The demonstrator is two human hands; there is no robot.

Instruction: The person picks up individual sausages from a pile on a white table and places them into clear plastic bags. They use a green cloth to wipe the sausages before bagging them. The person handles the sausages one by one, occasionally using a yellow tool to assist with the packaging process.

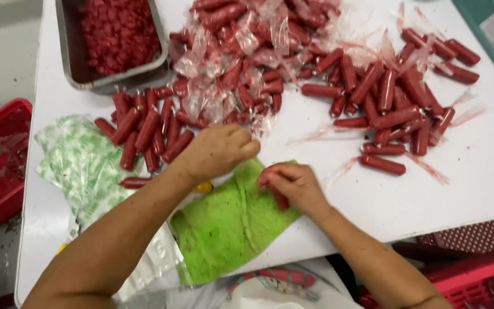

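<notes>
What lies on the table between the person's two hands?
In the head view, only a strip of the green cloth shows between the left hand and the right hand, which holds a red sausage.

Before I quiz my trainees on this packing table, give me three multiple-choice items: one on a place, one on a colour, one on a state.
1. Where does the metal tray of red pieces stand?
A. the table's far left
B. its near right
C. on the floor

2. What colour is the cloth under the hands?
A. blue
B. green
C. white

3. What is the right hand doing?
A. resting open
B. gripping a red sausage
C. holding the tray

Key: 1 A, the tray sits at the top left; 2 B, the cloth is bright green; 3 B, the fingers close round the sausage.
</notes>
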